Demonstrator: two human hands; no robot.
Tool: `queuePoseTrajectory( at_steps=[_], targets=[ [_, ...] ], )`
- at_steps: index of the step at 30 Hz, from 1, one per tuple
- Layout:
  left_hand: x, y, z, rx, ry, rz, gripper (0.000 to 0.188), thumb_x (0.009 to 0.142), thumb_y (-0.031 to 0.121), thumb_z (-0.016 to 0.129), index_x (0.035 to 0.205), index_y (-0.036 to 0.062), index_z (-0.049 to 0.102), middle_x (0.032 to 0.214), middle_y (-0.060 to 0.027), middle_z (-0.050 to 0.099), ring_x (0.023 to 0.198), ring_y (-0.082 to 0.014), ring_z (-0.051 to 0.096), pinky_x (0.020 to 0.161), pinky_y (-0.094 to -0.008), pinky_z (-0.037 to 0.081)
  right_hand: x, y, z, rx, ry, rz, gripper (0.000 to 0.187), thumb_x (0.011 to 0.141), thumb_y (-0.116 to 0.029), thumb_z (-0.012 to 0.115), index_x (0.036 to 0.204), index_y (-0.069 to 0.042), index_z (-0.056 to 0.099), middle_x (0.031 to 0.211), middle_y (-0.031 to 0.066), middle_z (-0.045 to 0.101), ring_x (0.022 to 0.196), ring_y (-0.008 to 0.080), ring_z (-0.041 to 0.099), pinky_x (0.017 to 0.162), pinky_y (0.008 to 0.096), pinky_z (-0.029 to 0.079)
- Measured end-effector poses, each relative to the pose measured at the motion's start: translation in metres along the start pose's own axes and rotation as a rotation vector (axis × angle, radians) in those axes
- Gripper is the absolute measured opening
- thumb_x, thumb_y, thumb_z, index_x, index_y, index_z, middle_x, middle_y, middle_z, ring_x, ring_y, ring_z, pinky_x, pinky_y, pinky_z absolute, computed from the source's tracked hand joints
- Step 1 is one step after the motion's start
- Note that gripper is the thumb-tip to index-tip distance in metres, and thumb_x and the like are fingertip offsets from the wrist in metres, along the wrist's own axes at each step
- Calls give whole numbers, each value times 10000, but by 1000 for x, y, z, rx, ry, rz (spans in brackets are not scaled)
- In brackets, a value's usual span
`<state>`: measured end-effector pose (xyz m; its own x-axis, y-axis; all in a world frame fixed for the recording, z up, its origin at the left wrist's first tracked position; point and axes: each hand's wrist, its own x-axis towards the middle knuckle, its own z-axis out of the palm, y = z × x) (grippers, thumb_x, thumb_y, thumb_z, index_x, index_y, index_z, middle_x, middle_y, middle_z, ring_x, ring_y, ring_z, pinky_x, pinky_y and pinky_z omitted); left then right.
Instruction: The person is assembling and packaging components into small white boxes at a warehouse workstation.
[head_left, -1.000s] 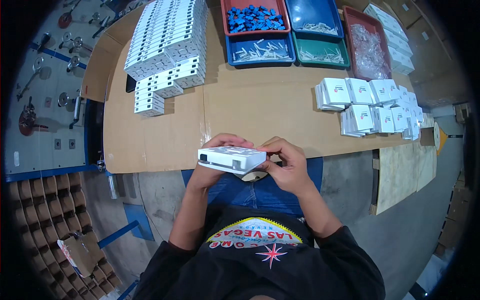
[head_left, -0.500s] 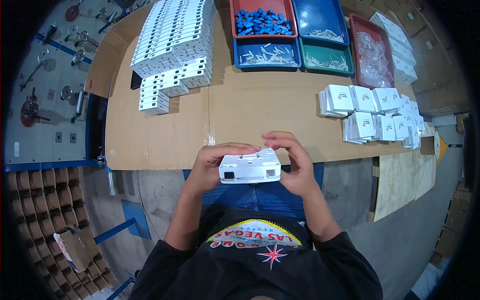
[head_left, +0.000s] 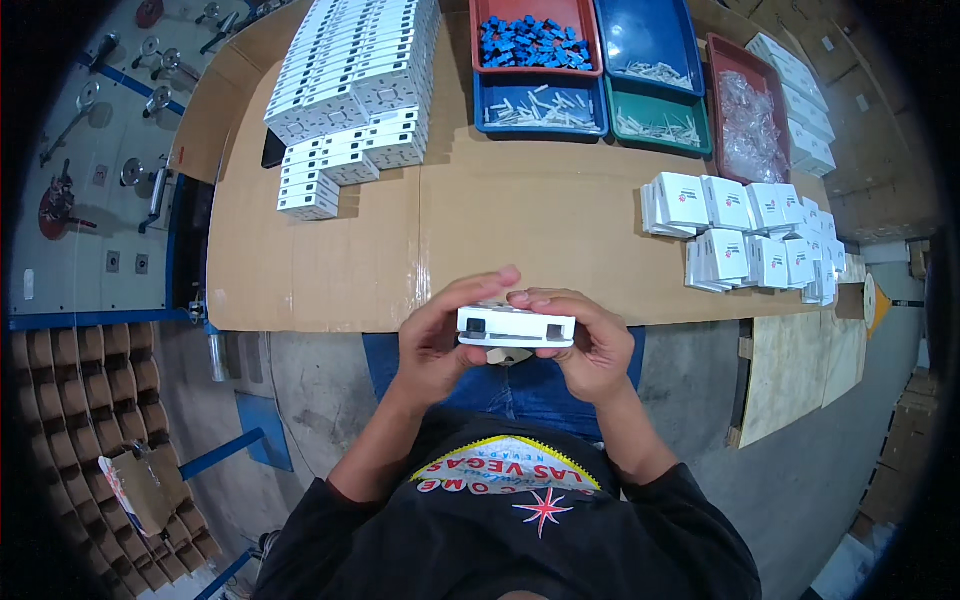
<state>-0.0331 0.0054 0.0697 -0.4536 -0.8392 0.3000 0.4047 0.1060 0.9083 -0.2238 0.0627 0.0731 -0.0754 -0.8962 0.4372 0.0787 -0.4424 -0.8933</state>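
A white plastic housing (head_left: 516, 328) is held in front of my lap, just off the near edge of the table. Its narrow side faces up toward me and shows a square opening near each end, the left one dark inside. My left hand (head_left: 436, 338) grips the left end, thumb below and fingers reaching over the far side. Around the right end my right hand (head_left: 596, 345) is closed, its fingers across the top and its thumb underneath. Most of the housing's broad face is hidden from view.
Stacked white housings (head_left: 350, 85) stand at the table's back left. Trays hold blue parts (head_left: 535, 45), white plastic pins (head_left: 540, 110) and clear plastic bags (head_left: 750, 125). White boxes (head_left: 725, 255) sit in rows at the right on the cardboard-covered table (head_left: 520, 210).
The housing has shifted slightly right and up and tilted, so less of its broad face shows. My right hand has closed on it; my left fingers have moved toward its far side.
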Motion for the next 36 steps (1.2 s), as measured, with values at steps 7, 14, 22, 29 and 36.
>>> queuePoseTrajectory(
  at_steps=[7,14,22,29,36],
  targets=[
    [-5,-4,5,-52,30,-8,538,862,400,812,1187,7,639,1240,-235,694,1223,-400,641,1079,-554,480,-5,3,-2,-6,1,-19,372,849,-26,794,1192,45,669,1171,210,723,1093,305,716,920,374,578],
    [0,-1,1,-95,-54,89,376,886,194,790,1177,-19,685,1215,-219,708,1247,-393,629,1085,-511,476,-7,2,0,45,0,16,385,833,22,798,1195,60,671,1183,216,717,1089,291,714,903,362,590],
    [0,-1,1,-88,-62,87,358,881,162,787,1174,-15,682,1214,-207,710,1253,-395,624,1089,-518,471,-6,3,-2,16,-14,-32,353,864,46,759,1205,54,670,1199,225,705,1071,281,713,852,341,610],
    [-1,-2,1,-91,-64,61,366,885,154,787,1187,-10,661,1203,-196,705,1252,-396,621,1093,-523,464,-8,1,-3,49,-22,9,331,895,32,736,1215,59,656,1207,229,696,1049,268,714,786,318,624],
    [2,-2,0,-105,-93,87,346,887,136,782,1177,-13,663,1209,-194,701,1243,-392,624,1094,-531,463,-7,2,0,4,-7,-28,345,873,36,757,1204,53,660,1202,220,702,1052,259,716,840,339,617]
  ],
)
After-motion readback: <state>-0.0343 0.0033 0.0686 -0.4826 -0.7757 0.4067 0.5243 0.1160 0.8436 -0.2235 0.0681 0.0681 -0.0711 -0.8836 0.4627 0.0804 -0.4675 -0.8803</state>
